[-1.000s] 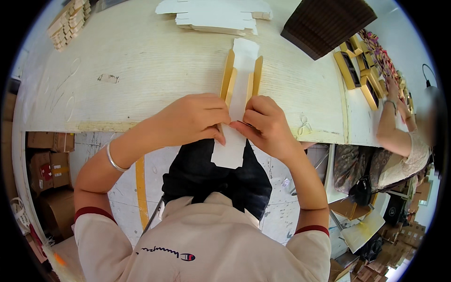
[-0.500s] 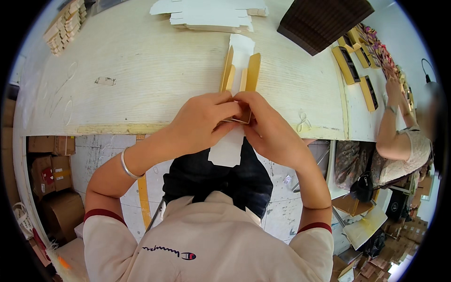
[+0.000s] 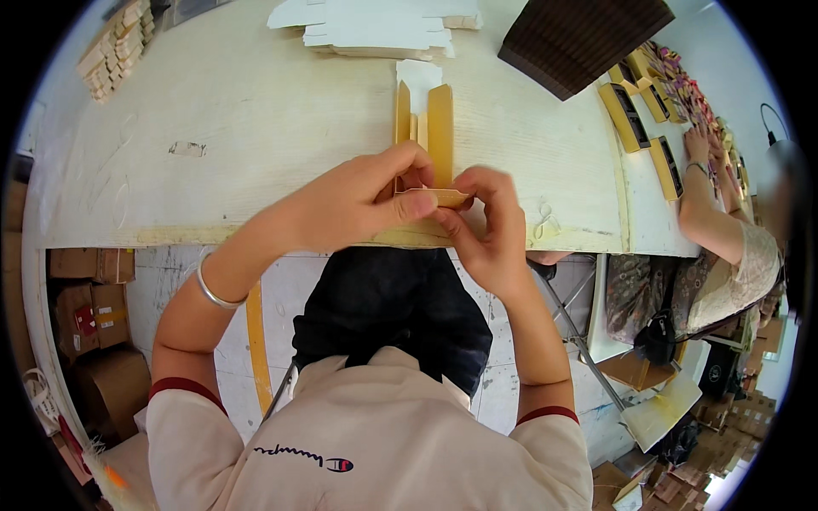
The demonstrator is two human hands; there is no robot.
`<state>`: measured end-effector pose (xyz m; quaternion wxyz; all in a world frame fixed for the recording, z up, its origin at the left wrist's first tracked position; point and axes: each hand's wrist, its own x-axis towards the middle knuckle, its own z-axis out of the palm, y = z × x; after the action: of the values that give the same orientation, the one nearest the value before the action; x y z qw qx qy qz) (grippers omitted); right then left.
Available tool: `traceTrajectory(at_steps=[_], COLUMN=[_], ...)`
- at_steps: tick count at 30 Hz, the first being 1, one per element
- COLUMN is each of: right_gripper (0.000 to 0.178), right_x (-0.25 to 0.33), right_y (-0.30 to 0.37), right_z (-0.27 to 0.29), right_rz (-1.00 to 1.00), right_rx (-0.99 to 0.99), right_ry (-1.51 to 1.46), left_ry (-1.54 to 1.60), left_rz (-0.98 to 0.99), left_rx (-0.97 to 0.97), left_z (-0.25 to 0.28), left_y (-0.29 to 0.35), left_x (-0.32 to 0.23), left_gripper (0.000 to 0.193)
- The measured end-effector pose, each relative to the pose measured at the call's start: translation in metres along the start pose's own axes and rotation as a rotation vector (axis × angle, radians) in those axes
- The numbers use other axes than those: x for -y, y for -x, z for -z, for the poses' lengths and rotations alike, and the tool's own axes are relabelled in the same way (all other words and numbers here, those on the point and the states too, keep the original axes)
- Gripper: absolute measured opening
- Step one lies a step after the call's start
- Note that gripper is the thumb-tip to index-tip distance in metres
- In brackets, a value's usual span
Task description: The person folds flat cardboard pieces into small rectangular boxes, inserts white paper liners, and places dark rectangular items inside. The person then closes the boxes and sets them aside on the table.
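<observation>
At the middle of the frame, on the near edge of the white table, the left hand and right hand both pinch closed the near end of a narrow yellow carton, apparently folding its flap.

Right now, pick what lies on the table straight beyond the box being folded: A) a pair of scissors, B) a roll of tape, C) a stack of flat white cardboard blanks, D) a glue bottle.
C: a stack of flat white blanks lies at the table's far edge, just past the tan and white box that both hands pinch at its near end.
</observation>
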<state>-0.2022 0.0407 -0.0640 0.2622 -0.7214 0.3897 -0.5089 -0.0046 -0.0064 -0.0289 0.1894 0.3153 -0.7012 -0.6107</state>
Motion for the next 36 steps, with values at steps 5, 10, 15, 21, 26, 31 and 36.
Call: traceTrajectory(at_steps=[5, 10, 15, 21, 26, 31, 36], right_gripper=[0.032, 0.03, 0.024, 0.025, 0.021, 0.015, 0.032], right_x=[0.01, 0.008, 0.004, 0.012, -0.012, 0.003, 0.044], right_y=[-0.002, 0.004, -0.003, -0.017, -0.028, -0.018, -0.008], right_z=[-0.002, -0.005, 0.0, 0.02, 0.05, 0.025, 0.009], right_rz=[-0.248, 0.193, 0.193, 0.036, 0.224, 0.269, 0.19], right_rx=[-0.05, 0.057, 0.238, 0.494, 0.245, 0.304, 0.418], right_ry=[-0.301, 0.527, 0.546, 0.166, 0.646, 0.647, 0.322], left_ry=[-0.109, -0.213, -0.669, -0.684, -0.838, -1.316, -1.124], left_rz=[-0.131, -0.117, -0.437, -0.236, -0.299, -0.508, -0.307], left_rx=[-0.197, -0.239, -0.42, -0.145, 0.051, -0.354, -0.186], left_z=[-0.01, -0.011, -0.031, -0.002, 0.034, 0.008, -0.007], left_y=[0.002, -0.001, 0.01, 0.015, 0.018, 0.025, 0.043], left_x=[0.015, 0.004, 0.025, 0.004, -0.007, -0.028, -0.002], left_gripper=[0.031, 0.022, 0.012, 0.013, 0.009, 0.022, 0.03])
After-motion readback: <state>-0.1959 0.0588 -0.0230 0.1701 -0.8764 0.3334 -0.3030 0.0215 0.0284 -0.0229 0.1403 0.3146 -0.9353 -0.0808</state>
